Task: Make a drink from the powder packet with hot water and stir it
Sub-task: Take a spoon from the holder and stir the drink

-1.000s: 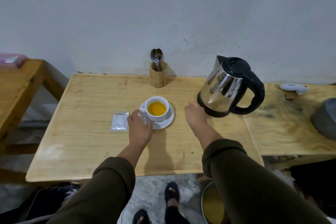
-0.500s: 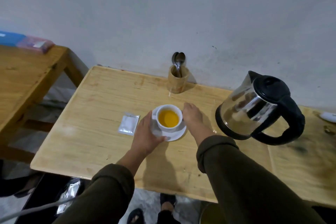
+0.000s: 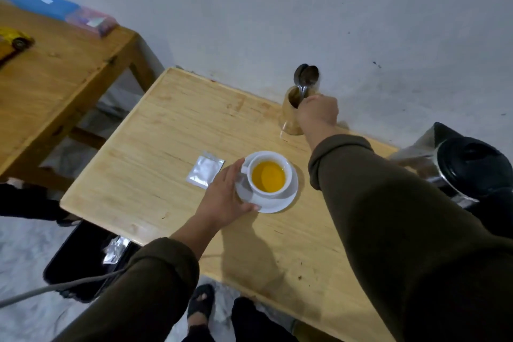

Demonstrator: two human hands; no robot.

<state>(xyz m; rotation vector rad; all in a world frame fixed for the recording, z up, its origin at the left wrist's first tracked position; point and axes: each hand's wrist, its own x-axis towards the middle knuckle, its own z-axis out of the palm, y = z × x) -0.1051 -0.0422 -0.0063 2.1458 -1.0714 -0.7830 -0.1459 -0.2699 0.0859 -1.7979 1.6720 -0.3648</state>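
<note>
Right hand is closed around the spoon handles at the rim of the wooden holder, at about one o'clock from the cup; two spoons stand bowl-up in it. Left hand lies open, fingers against the saucer edge at the cup's nine o'clock. Orange drink fills the cup. Just beyond, at nine o'clock, lies the silver packet on the table. At three o'clock stands the kettle.
</note>
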